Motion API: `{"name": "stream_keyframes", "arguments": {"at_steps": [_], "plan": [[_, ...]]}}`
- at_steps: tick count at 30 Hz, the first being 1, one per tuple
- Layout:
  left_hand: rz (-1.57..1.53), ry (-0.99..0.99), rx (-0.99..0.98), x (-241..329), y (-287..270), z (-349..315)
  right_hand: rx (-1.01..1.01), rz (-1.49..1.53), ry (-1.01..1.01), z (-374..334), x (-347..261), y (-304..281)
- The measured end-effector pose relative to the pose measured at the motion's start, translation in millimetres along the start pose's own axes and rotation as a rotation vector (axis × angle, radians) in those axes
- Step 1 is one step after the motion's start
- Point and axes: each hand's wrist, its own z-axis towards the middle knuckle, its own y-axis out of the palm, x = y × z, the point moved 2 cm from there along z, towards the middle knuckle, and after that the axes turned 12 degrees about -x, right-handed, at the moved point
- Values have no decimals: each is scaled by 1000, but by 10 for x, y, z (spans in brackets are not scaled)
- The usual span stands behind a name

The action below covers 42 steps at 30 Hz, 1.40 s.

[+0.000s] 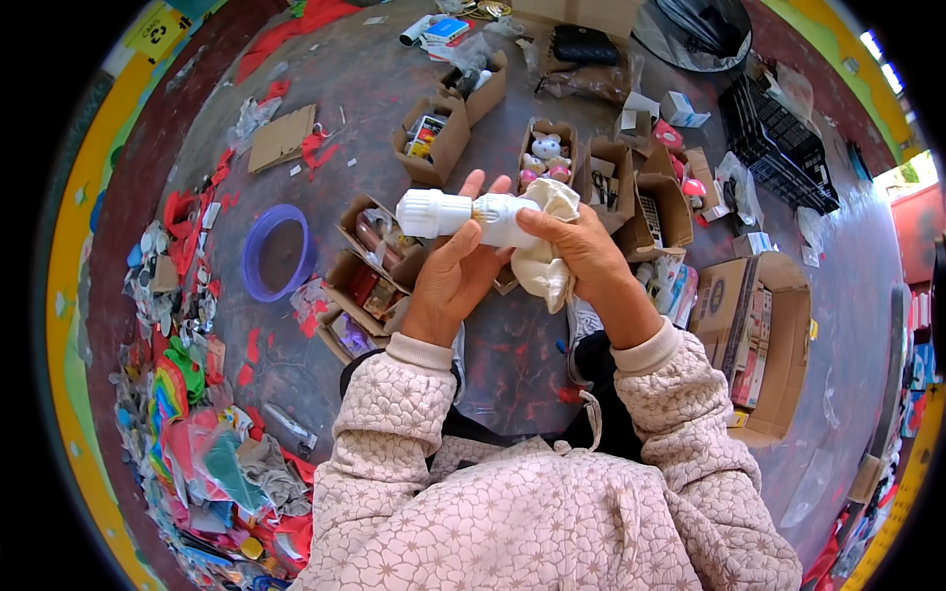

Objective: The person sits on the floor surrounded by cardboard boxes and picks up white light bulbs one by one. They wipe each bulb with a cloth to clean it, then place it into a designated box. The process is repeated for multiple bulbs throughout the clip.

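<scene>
A white plastic cylinder with a ribbed end at its left and a gold-coloured band near its middle lies sideways between my hands. My left hand cradles its ribbed part, thumb in front and fingertips showing behind. A cream cloth is bunched round the cylinder's right end. My right hand grips that cloth, its thumb pressing on the white plastic. What the cloth covers is hidden. Just below my hands stand open cardboard boxes, one holding reddish-brown items.
A purple basin sits to the left, near a heap of mixed scraps. Ahead are small boxes, one with a white toy figure. At the right stand a large carton and a black crate.
</scene>
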Motion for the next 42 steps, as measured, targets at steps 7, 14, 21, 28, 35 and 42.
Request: {"name": "stream_keyframes", "arguments": {"at_steps": [7, 14, 21, 28, 35, 42], "plan": [[-32, 85, 41, 139, 4, -31, 52, -50, -110, 4, -106, -86], [-169, 192, 199, 87, -57, 5, 4, -364, -160, 2, -34, 11], [-217, 313, 450, 50, -97, 48, 162, -756, -356, -66, 211, 349], [-432, 307, 420, 144, -126, 5, 26, -598, -296, -47, 321, 441], [-195, 325, 432, 174, -131, 68, 290, -372, -261, 86, -40, 15], [79, 118, 402, -131, -139, 62, 214, -1676, -682, -101, 15, 556]]}}
